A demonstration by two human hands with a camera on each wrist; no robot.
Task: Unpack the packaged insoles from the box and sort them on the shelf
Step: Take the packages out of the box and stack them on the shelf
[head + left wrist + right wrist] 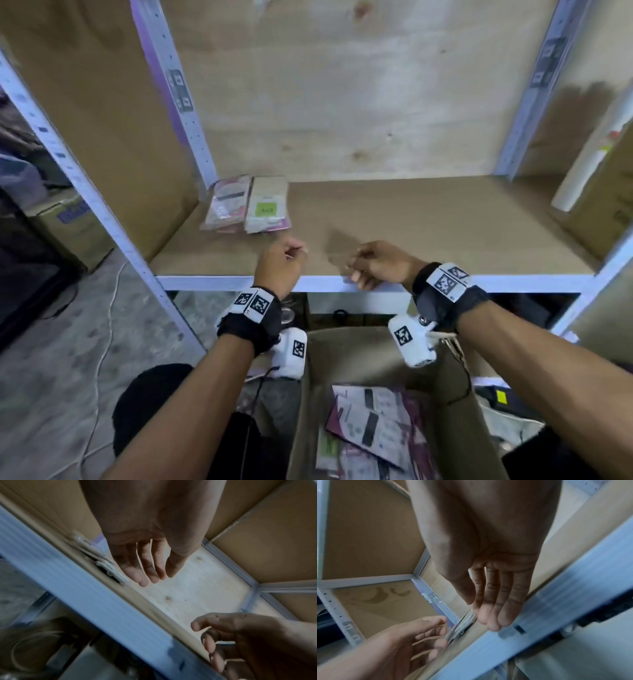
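Observation:
Two stacks of packaged insoles lie side by side at the back left of the shelf board (pixel 428 222): a pink-printed stack (pixel 227 205) and a stack with a green label (pixel 269 207). Below the shelf an open cardboard box (pixel 308 394) holds several more insole packs (pixel 373 421). My left hand (pixel 289 255) hovers over the shelf's front edge, just in front of the stacks, fingers loosely curled and empty. My right hand (pixel 361 265) hangs beside it at the white front rail (pixel 205 282), also empty. The wrist views show relaxed fingers (pixel 147 568) (pixel 493 604) holding nothing.
White perforated uprights (pixel 173 92) frame the bay, with a plywood back. A white paper roll (pixel 589 150) leans against a carton at the far right. On the floor to the left are a cardboard box (pixel 68 226) and a white cable (pixel 106 325).

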